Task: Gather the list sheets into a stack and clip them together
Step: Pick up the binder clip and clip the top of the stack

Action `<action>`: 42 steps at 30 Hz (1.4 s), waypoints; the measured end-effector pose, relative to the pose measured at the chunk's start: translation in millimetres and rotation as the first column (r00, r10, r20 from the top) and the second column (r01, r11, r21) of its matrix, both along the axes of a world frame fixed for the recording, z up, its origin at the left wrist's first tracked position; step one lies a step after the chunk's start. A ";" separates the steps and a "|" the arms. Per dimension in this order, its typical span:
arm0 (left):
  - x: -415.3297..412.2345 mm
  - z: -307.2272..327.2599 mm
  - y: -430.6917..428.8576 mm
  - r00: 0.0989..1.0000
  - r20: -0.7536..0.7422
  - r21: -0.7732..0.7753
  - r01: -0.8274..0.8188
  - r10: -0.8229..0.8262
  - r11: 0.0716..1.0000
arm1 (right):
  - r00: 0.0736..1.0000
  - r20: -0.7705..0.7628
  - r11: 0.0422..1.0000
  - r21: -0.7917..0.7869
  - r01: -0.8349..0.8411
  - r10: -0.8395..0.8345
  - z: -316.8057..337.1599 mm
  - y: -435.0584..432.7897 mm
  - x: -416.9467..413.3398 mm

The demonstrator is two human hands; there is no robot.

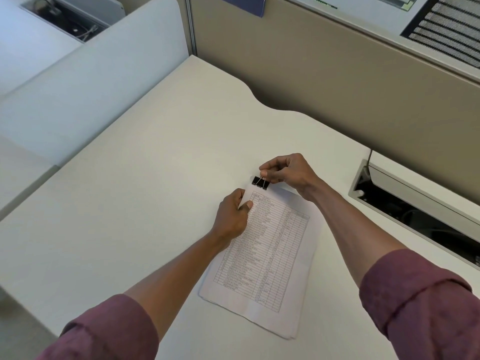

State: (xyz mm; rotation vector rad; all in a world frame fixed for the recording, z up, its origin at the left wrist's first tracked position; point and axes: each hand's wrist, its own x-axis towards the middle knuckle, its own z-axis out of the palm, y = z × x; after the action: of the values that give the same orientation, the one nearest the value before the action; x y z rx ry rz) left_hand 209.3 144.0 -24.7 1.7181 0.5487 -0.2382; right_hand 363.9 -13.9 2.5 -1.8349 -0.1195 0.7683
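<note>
A stack of list sheets [270, 258] with a printed table on top lies on the white desk [145, 183], edges nearly aligned. My left hand [233, 214] pinches the stack's far left corner, thumb on top of the paper. A black binder clip [260, 183] sits at the stack's far edge. My right hand [285, 172] pinches its silver wire handles between thumb and fingers. Whether the clip's jaws bite the paper is not clear.
A beige partition wall [337, 81] runs along the desk's far side. An open cable tray [415, 214] with dark wiring sits at the right edge of the desk. A white divider panel [91, 87] stands to the left.
</note>
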 end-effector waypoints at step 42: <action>-30.0 29.3 2.6 0.984 -0.053 0.128 0.173 -0.168 0.976 | 0.637 0.289 0.635 -0.113 0.764 -0.715 -25.7 -69.2 -247.5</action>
State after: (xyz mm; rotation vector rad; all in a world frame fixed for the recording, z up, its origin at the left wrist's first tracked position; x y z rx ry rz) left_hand 179.3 146.6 4.7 1.8959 0.4559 -0.3680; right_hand 116.4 -83.1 -23.1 -1.9379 0.5985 -0.0288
